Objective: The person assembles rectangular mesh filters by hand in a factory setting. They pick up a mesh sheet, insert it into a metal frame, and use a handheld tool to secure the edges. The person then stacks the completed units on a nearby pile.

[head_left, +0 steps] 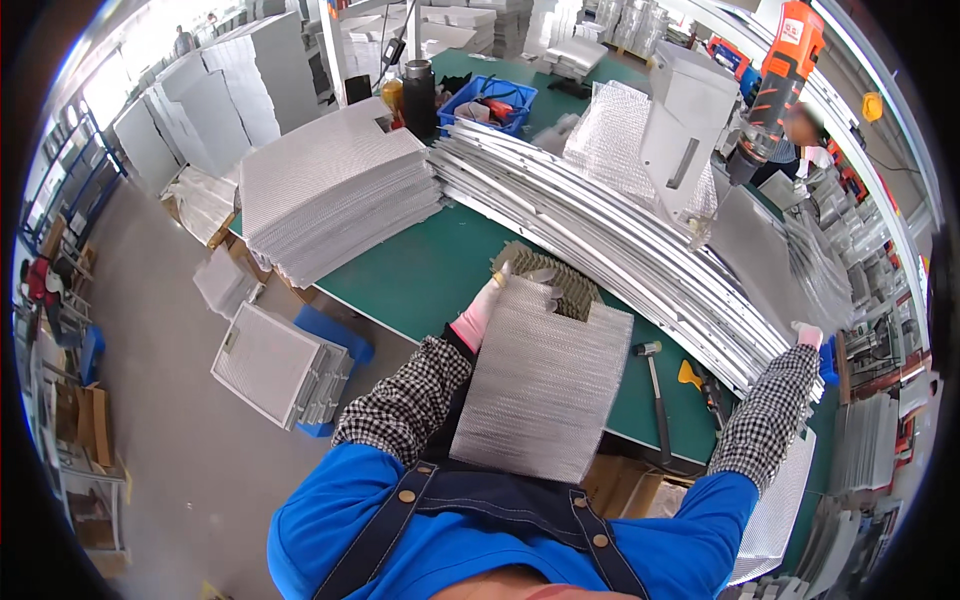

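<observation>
A silver mesh panel (545, 380) with a notch in its far edge leans between my body and the green table (400, 275). My left hand (482, 312), in a white and pink glove, is closed on its far left corner. Just beyond the notch lies a heap of small metal corner pieces (578, 285). Over on the right, my arm is stretched out and my gloved right hand (808, 334) is at the near right end of a long bundle of aluminium strips (610, 240). Its fingers are too small and partly hidden to read.
A hammer (656, 400) and a yellow scraper (690, 374) lie right of the panel. Stacked mesh sheets (335, 190) fill the table's left. Behind are a blue basket (490, 103) and dark bottle (420, 98). An orange power tool (785, 70) hangs at upper right, near another person.
</observation>
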`<move>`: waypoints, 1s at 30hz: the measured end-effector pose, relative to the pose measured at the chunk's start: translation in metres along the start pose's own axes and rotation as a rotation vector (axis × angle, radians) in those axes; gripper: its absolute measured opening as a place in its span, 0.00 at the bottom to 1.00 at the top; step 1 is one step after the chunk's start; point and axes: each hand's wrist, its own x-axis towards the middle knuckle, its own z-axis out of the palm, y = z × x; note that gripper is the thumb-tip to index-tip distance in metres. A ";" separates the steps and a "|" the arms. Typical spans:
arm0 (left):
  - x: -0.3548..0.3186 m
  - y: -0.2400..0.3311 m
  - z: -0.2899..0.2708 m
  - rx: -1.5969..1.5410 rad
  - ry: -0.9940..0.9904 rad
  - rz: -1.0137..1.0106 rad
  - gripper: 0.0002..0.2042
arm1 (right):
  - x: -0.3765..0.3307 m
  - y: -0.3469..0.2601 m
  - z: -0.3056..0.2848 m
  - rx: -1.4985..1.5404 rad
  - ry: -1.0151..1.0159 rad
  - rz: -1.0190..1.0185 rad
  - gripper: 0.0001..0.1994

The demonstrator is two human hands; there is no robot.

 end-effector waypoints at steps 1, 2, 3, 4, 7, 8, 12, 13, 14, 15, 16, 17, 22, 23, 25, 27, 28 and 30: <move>0.001 -0.001 0.002 -0.013 0.015 -0.005 0.50 | 0.002 0.000 -0.006 -0.023 0.023 0.012 0.23; 0.002 -0.002 0.004 -0.025 0.031 -0.009 0.50 | 0.003 0.000 -0.010 -0.044 0.043 0.023 0.22; 0.003 -0.002 0.007 -0.036 0.049 -0.012 0.50 | 0.003 0.001 -0.013 -0.065 0.062 0.033 0.21; 0.009 -0.006 0.009 -0.044 0.026 -0.031 0.51 | 0.009 0.017 -0.035 0.376 -0.060 0.254 0.16; 0.019 -0.012 0.011 -0.036 -0.029 -0.055 0.51 | 0.009 0.034 -0.073 1.346 -0.056 0.119 0.12; 0.018 -0.012 0.006 -0.023 -0.046 -0.045 0.51 | 0.003 0.025 -0.076 1.406 -0.094 -0.012 0.11; 0.012 -0.008 0.005 -0.034 -0.023 -0.055 0.50 | -0.066 0.016 -0.083 0.971 0.161 -0.578 0.13; 0.014 -0.008 0.005 -0.041 -0.030 -0.058 0.50 | -0.089 0.022 -0.087 0.669 0.314 -0.710 0.14; 0.008 -0.005 0.000 -0.038 -0.008 -0.037 0.50 | -0.129 -0.007 -0.074 0.663 0.348 -0.787 0.16; 0.017 -0.012 0.001 -0.062 -0.041 -0.074 0.50 | -0.147 0.026 -0.087 1.119 0.133 -0.513 0.18; 0.009 -0.007 -0.005 -0.046 -0.016 -0.031 0.51 | -0.216 -0.024 -0.065 0.998 0.241 -0.462 0.16; 0.004 -0.003 -0.005 -0.029 0.029 -0.008 0.51 | -0.299 -0.068 -0.060 0.865 0.365 -0.386 0.15; 0.013 -0.010 0.006 0.140 0.146 0.000 0.51 | -0.482 -0.063 0.003 0.969 -0.217 -0.314 0.26; 0.015 -0.006 0.005 0.201 0.183 0.024 0.50 | -0.501 -0.067 0.019 1.002 -0.337 -0.279 0.29; 0.016 -0.005 -0.028 0.073 0.198 0.008 0.49 | -0.514 -0.078 0.038 1.084 -0.753 -0.164 0.22; 0.019 -0.007 -0.021 -0.027 0.160 0.032 0.50 | -0.514 -0.078 0.062 1.093 -0.818 -0.129 0.21; 0.018 -0.006 -0.010 -0.051 0.133 0.009 0.49 | -0.512 -0.073 0.072 1.035 -0.814 -0.124 0.21; 0.015 -0.007 0.018 -0.098 0.073 -0.040 0.48 | -0.505 -0.062 0.084 0.921 -0.801 -0.117 0.22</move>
